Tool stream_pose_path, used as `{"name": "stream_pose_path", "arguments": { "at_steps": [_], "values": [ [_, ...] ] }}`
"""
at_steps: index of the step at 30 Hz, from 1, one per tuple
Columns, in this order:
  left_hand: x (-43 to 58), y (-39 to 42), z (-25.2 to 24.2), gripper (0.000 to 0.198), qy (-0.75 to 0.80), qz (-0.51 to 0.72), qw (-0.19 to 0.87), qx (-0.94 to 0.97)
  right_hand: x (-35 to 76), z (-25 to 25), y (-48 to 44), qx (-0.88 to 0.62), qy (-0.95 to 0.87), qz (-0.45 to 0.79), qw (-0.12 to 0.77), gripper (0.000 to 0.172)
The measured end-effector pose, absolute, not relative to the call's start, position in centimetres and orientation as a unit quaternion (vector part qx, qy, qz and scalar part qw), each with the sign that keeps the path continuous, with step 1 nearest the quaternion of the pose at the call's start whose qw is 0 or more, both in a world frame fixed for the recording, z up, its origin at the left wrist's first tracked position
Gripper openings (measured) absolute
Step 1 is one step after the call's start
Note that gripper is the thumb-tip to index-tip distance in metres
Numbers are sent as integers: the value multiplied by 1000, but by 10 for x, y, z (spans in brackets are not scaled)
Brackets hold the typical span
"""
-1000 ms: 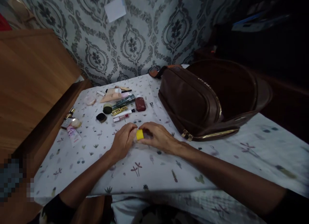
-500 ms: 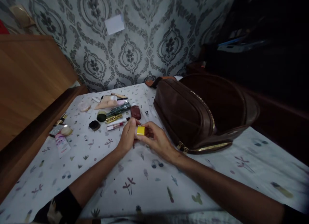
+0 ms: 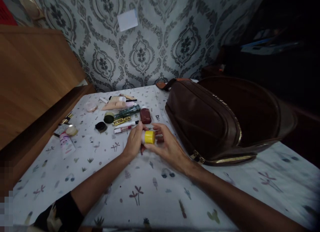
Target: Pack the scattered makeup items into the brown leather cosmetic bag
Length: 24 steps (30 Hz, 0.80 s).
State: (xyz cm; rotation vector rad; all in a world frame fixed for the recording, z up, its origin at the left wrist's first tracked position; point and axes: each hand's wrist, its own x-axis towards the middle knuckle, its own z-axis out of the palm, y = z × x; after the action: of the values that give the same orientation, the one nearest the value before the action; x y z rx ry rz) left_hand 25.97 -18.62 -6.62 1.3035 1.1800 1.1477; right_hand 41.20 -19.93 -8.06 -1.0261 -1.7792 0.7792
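My left hand (image 3: 134,140) is closed around a small bottle with a yellow cap (image 3: 150,137), held just above the cloth. A little of the pale body shows beside the cap; my fingers hide the rest. On the cap's right side, my right hand (image 3: 167,143) has its fingers apart and curved. Its thumb lies along the cap's lower edge, while the index finger stands off above it. Just beyond my hands lie a dark red case (image 3: 145,115), a lip gloss tube (image 3: 122,129) and a gold tube (image 3: 122,120).
A brown leather bag (image 3: 200,122) stands unzipped on the right. More cosmetics, such as a green tube (image 3: 127,111), a black round lid (image 3: 101,126) and a pink tube (image 3: 67,144), lie on the printed cloth (image 3: 105,192). Wooden furniture (image 3: 37,68) borders the left; patterned wall behind.
The fingers of my right hand have spread away from the yellow cap, and more of it shows. My left hand keeps its hold. The view has shifted slightly left.
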Motion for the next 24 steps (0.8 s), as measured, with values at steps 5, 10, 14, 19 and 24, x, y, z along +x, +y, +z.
{"name": "stream_pose_path", "arguments": {
  "at_steps": [5, 10, 14, 19, 24],
  "values": [
    [260, -188, -70, 69, 476, 478, 493, 549, 416, -74, -199, -445, -726, 351, 389, 33],
    [260, -188, -69, 69, 477, 487, 489, 544, 416, -77, -198, -369, -749, 311, 454, 32],
    [258, -186, -71, 70, 477, 483, 494, 543, 415, -79, -198, -335, -774, 269, 465, 30],
    [258, -188, -73, 65, 474, 481, 481, 559, 416, -74, -201, -392, -759, 289, 433, 37],
    [260, -196, -72, 58, 455, 472, 458, 600, 416, -67, -205, -465, -737, 328, 365, 43]
  ]
}}
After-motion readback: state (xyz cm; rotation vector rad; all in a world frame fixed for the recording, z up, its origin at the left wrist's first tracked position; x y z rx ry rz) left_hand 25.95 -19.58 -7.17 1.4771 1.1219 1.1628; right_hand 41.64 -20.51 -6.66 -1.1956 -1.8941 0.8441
